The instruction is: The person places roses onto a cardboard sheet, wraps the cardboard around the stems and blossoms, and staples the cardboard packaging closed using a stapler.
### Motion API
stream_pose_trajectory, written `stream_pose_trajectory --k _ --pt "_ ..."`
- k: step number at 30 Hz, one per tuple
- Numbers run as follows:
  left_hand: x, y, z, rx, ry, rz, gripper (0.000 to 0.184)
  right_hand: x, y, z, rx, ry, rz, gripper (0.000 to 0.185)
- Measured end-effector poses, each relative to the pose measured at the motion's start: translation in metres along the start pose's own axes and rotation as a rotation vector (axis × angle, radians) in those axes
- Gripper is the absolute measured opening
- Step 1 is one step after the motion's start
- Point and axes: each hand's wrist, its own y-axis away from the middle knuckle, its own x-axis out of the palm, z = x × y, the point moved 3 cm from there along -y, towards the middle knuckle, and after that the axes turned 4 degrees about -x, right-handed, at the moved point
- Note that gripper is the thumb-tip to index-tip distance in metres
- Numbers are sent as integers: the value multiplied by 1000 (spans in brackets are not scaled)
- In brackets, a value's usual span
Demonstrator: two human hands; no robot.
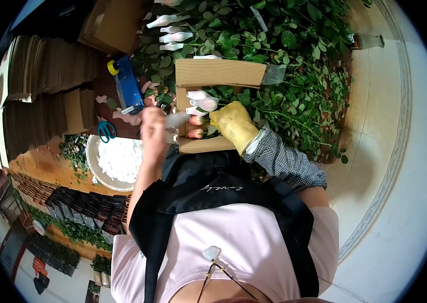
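The left hand (pixel 154 129) is blurred, but its fingers look closed on a white net sleeve (pixel 177 119), beside two bare pink roses (pixel 196 132) lying on the corrugated cardboard (pixel 220 73). The right hand (pixel 233 123), in a yellow glove, lies over the stems just behind the blooms, probably to steady them; its fingertips are hidden, so I can't tell whether they pinch. The cardboard's raised sides seem to keep the heads lined up, and already-sleeved blooms (pixel 203 103) lie in it too. Near the left forearm, a round bowl (pixel 90 160) holds a heap of white pieces (pixel 120 160), presumably there for easy reach.
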Motion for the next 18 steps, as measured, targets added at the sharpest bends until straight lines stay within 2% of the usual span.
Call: stream_pose_trajectory --k 1,3,4,5,6,7,10,11,12,14,15,17,18 --pt "-4 -5 -14 59 19 -66 9 -3 10 -3 4 -3 0 15" --pt "-13 -7 -9 6 31 -48 8 -37 41 -3 -224 -252 -497 27" --pt "-12 -6 -10 -112 23 47 8 -49 47 3 -233 -248 -494 27" --pt "-6 -3 -11 -317 -247 53 16 -60 51 11 -148 -107 -452 35" --pt "10 -5 -18 -57 -467 24 29 -65 52 15 -57 33 -411 43" --pt "24 -8 -16 -3 -548 68 31 -55 44 14 20 201 -280 54" --pt "45 -10 -16 63 -704 166 30 -20 26 3 53 229 -192 51" --pt "46 -12 -16 42 -685 156 27 -19 25 1 94 141 -209 37" --pt "47 -11 -15 35 -682 151 27 -19 24 2 87 143 -204 37" --pt "47 -12 -16 76 -643 159 20 -13 16 -1 86 91 -178 15" --pt "46 -12 -16 76 -644 156 20 -13 12 -3 85 14 -351 20" --pt "44 -13 -18 220 -498 174 12 -3 8 -4 103 22 -356 20" --pt "33 -15 -2 261 -531 94 7 -3 7 -5 131 29 -361 20"
